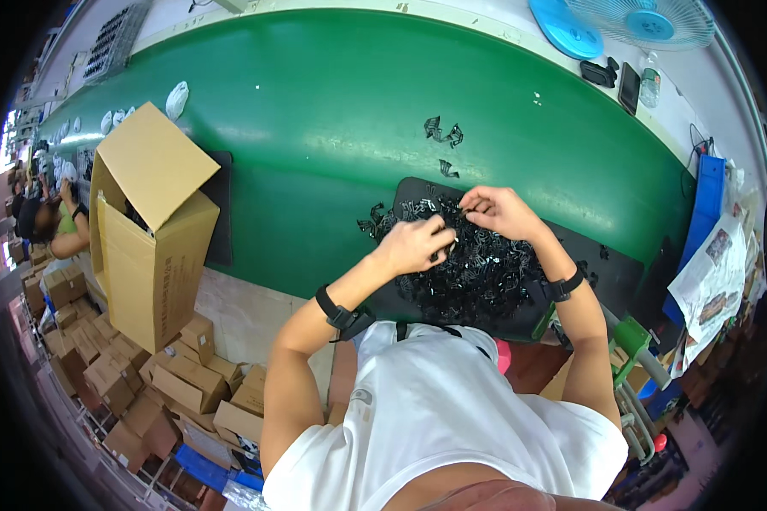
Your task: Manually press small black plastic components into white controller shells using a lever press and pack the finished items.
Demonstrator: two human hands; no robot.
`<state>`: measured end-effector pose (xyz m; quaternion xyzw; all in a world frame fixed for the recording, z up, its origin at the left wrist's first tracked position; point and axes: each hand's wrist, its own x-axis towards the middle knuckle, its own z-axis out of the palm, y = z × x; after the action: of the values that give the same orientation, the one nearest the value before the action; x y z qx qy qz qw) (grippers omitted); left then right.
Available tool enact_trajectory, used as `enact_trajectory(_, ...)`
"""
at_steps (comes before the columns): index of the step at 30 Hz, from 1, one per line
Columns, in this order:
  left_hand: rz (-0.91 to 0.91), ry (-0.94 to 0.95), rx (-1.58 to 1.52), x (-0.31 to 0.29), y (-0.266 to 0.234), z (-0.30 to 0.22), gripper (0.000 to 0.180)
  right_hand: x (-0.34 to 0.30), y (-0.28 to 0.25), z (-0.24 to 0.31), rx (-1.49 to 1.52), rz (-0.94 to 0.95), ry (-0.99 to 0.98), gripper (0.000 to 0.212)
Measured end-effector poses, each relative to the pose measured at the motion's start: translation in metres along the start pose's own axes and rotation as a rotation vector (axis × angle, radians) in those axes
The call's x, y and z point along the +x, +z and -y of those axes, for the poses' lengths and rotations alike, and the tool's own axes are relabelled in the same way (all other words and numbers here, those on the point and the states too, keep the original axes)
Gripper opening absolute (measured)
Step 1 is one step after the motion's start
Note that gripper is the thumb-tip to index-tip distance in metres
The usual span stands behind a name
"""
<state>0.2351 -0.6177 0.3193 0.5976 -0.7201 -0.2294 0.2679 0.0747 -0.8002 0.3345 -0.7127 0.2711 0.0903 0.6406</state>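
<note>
Ok, green tbl runs across the scene; tall open cardboard box at left; blk mat at tbl's near side, right of ctr; pile of small blk parts on mat, toward its left; L hand over pile's left part, fingers half curled, can't tell if it has a pc; R hand at pile's far side, fingertips bunched close, hold unclear; few loose blk pcs on tbl, far of mat.

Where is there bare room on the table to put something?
The table is bare between the mat beside the carton and the black pile, and mostly bare right of the loose parts. Crowded: the pile, under left hand and right hand.
</note>
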Motion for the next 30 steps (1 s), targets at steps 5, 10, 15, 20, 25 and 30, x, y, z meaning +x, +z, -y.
enact_trajectory(5,0.056,0.075,-0.032,-0.025,0.025,-0.017,0.049,0.015,0.000,0.010,-0.356,-0.041,-0.061,0.023)
enact_trajectory(10,-0.032,0.126,-0.044,-0.030,0.031,-0.033,0.046,0.089,-0.013,-0.011,-0.525,-0.464,-0.161,0.055)
enact_trajectory(15,-0.285,-0.083,-0.056,-0.041,0.029,-0.020,0.037,0.129,-0.004,-0.024,-0.952,-0.330,-0.503,0.078)
enact_trajectory(20,-0.577,-0.465,0.150,-0.069,0.015,0.022,0.044,0.111,0.004,-0.054,-1.215,-0.222,-0.573,0.047)
enact_trajectory(25,-0.521,-0.639,0.315,-0.091,0.026,0.044,0.049,0.107,0.016,-0.056,-1.143,-0.189,-0.449,0.026)
enact_trajectory(30,-0.462,-0.578,0.220,-0.082,0.034,0.051,0.041,0.105,0.012,-0.048,-0.883,-0.262,-0.414,0.021)
